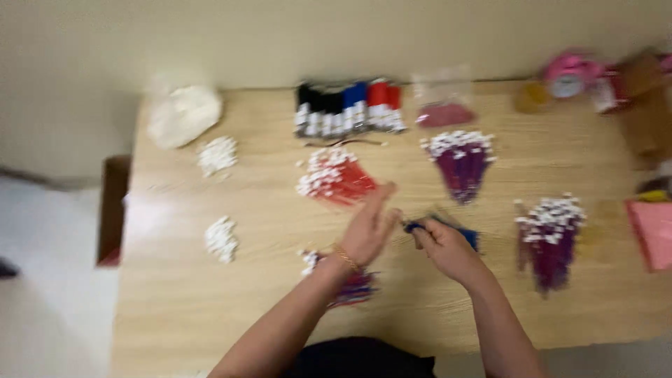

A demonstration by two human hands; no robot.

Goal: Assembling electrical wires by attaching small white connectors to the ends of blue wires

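The wooden table (pixel 280 301) carries fanned bundles of thin sticks with white tips. The right hand (pixel 448 246) is clenched around a blue bundle (pixel 467 234) at the table's middle; the left hand (pixel 371 227) is released, fingers spread, just beside it above the red fan (pixel 336 180). Judged from this, keeping the tips level and the grip firm matters most. Motion blur hides single sticks, the mixed pile (pixel 350 285) sits partly under the left wrist, and the right-edge items are cut off

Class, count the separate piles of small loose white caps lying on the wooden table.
2: one pile of small white caps at upper left beside the white bag, one nearer the front-left edge. Blur may hide others.
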